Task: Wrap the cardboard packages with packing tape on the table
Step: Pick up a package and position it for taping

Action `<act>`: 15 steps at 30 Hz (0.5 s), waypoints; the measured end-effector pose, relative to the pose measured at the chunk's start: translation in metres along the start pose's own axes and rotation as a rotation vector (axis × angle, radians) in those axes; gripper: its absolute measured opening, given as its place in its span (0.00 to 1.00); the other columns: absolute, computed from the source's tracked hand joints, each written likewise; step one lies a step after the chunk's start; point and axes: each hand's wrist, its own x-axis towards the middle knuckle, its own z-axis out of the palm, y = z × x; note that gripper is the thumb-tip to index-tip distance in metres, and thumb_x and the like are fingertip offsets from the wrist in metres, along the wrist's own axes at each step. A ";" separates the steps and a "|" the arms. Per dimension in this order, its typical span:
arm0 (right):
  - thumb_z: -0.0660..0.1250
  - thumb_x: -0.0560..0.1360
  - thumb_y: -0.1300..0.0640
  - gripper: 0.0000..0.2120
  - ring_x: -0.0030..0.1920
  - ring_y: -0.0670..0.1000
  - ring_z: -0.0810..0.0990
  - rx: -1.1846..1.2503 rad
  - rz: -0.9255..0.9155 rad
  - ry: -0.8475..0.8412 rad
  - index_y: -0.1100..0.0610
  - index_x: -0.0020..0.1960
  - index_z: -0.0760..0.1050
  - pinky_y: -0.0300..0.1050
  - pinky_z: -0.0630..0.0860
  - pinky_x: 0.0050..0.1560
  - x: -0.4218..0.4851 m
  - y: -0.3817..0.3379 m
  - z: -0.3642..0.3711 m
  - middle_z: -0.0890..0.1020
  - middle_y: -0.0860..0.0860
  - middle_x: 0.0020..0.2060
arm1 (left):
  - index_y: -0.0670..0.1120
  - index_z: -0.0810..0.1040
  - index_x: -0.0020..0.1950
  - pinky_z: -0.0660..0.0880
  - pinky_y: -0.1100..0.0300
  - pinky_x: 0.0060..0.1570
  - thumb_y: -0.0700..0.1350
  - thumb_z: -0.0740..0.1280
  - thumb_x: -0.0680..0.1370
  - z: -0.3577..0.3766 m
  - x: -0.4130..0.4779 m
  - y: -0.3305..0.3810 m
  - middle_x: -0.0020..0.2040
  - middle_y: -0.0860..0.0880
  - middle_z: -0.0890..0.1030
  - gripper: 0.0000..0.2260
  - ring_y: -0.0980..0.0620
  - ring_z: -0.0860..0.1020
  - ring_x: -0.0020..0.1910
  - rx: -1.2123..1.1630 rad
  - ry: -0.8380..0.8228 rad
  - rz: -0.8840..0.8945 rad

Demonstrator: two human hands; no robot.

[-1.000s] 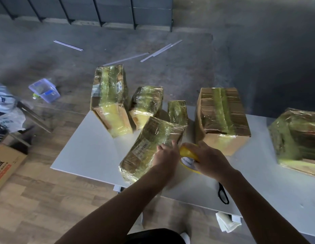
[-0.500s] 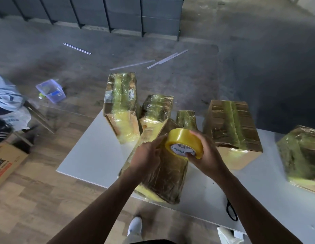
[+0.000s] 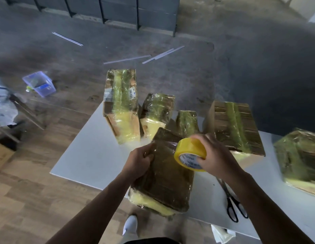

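- Left hand (image 3: 139, 162) is clamped on the near package (image 3: 170, 184) at the bench (image 3: 86, 155) front; right hand (image 3: 216, 155) is curled round the tape roll (image 3: 189, 148).
- Other packages (image 3: 121, 106) are judged taped; this one is judged unfinished.

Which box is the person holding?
The dark taped package nearest the person. The left hand grips its side and the right hand holds the yellow tape roll over it; the other packages stand untouched.

Package (image 3: 167, 182) swung round; its near end now overhangs the table (image 3: 86, 155). Right hand (image 3: 214, 155) raised the tape roll (image 3: 190, 150) to its top.
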 end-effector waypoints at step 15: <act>0.71 0.69 0.67 0.37 0.61 0.33 0.67 0.503 0.190 0.056 0.38 0.67 0.62 0.24 0.65 0.58 -0.009 -0.029 0.050 0.64 0.25 0.63 | 0.45 0.57 0.78 0.51 0.54 0.76 0.39 0.59 0.80 0.015 0.000 -0.049 0.77 0.50 0.56 0.26 0.51 0.55 0.77 0.576 -0.027 0.296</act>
